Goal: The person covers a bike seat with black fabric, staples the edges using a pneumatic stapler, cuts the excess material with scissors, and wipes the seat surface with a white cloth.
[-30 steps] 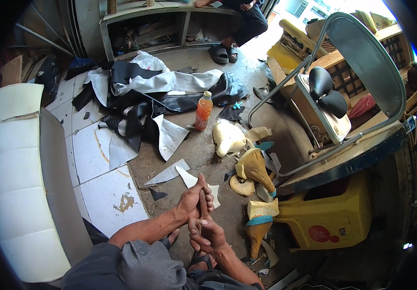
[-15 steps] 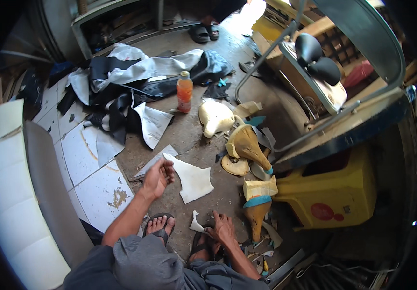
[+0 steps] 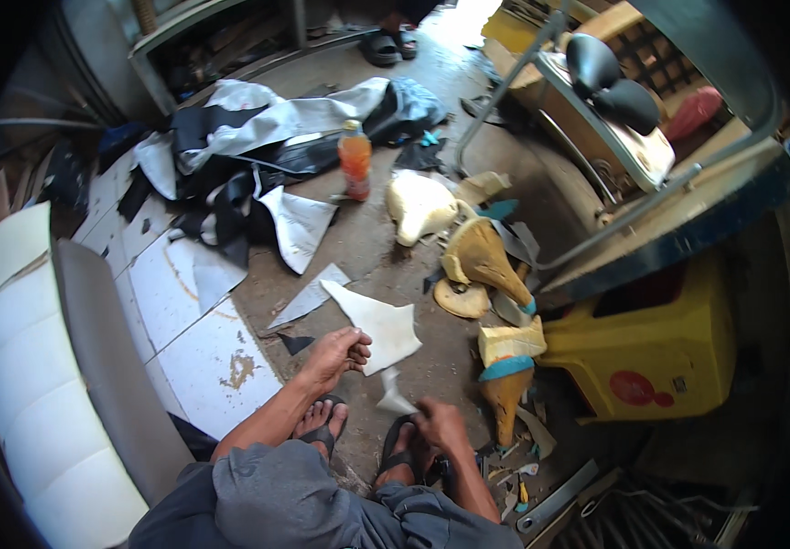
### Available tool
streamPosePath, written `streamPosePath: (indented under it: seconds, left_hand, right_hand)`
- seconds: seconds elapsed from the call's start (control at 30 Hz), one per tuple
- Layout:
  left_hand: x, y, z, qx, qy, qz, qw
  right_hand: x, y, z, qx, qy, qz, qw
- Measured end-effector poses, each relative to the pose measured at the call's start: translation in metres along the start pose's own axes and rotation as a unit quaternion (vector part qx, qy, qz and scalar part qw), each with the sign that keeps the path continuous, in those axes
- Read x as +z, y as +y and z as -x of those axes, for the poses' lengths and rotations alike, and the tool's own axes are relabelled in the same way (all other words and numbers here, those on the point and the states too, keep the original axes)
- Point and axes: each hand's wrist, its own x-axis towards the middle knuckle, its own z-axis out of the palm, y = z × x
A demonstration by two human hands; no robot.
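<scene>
My left hand point(image 3: 338, 359) is closed, its fingers curled at the lower left edge of a flat white sheet piece point(image 3: 381, 322) on the floor. Whether anything is pinched in those fingers is hidden. My right hand point(image 3: 440, 426) is closed on one end of a small, curved white scrap point(image 3: 397, 395), which is smeared by motion. Just above the white sheet piece lies a pale, pointed offcut point(image 3: 312, 295). To the right of my hands stands a brown tapered form point(image 3: 503, 403) with a blue-green band and a yellow foam block point(image 3: 511, 344) on top.
An orange drink bottle point(image 3: 354, 163) stands beyond, near black and silver material point(image 3: 299, 133). Foam-padded seats point(image 3: 422, 209) lie right of it. A yellow plastic stool point(image 3: 660, 352) rests sideways beneath a board. At left is a long white cushion point(image 3: 42, 366); at right, a folding chair point(image 3: 559, 101).
My left hand has come down from the sheet's upper left corner to its lower left edge, its fingers more curled. The small scrap has swung up and right with my right hand's fingers.
</scene>
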Motion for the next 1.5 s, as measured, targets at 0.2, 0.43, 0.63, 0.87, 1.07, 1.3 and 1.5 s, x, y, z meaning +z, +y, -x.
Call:
streamPosePath:
  seconds: [0.2,0.43,0.63,0.87,1.07,1.3,1.5]
  left_hand:
    - [-0.037,0.011,-0.001,0.043,0.083,-0.006,0.996]
    - [-0.043,-0.007,-0.001,0.05,0.089,-0.029,0.994]
    - [-0.012,-0.024,-0.001,-0.003,-0.035,0.007,0.999]
    - [0.024,-0.017,0.017,0.077,-0.212,-0.005,0.974]
    - [0.015,-0.031,0.001,0.087,-0.151,0.012,0.985]
    - [-0.013,-0.022,0.011,0.01,-0.211,0.048,0.976]
    - [-0.013,0.003,0.022,0.147,-0.152,-0.148,0.966]
  right_hand:
    - [-0.08,0.013,0.009,0.023,0.452,-0.045,0.89]
    - [-0.104,-0.012,0.028,-0.037,0.463,-0.107,0.879]
    - [-0.051,-0.066,0.009,-0.028,0.248,-0.26,0.933]
    - [-0.035,-0.094,0.002,-0.085,-0.055,-0.467,0.879]
    - [0.009,-0.041,-0.015,-0.039,-0.187,-0.469,0.862]
    - [0.0,-0.023,-0.045,-0.086,-0.168,-0.431,0.883]
    - [-0.038,-0.078,-0.029,-0.105,-0.125,-0.34,0.926]
